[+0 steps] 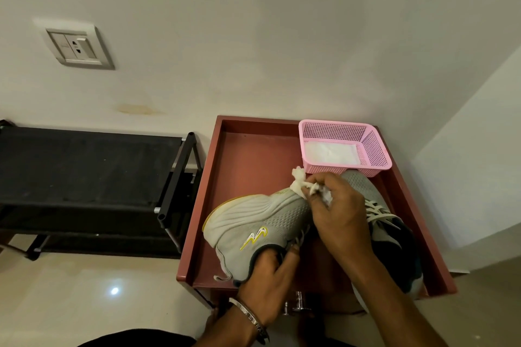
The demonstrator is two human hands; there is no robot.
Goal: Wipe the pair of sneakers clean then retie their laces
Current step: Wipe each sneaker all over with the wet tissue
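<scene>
A grey sneaker point(253, 228) with a yellow logo is tipped on its side above the reddish-brown cabinet top point(248, 160), sole turned to the left. My left hand point(267, 276) grips it with fingers inside the collar. My right hand point(335, 205) pinches a crumpled white tissue point(301, 184) against the shoe's toe. The second grey sneaker point(386, 222), with white laces, lies at the right, partly hidden behind my right forearm.
A pink mesh basket point(375, 149) holding white tissues sits at the cabinet's back right corner, touching the second shoe's toe. A black fabric shoe rack point(84, 172) stands to the left. White walls rise behind and to the right, with a socket plate point(76, 46) high on the left.
</scene>
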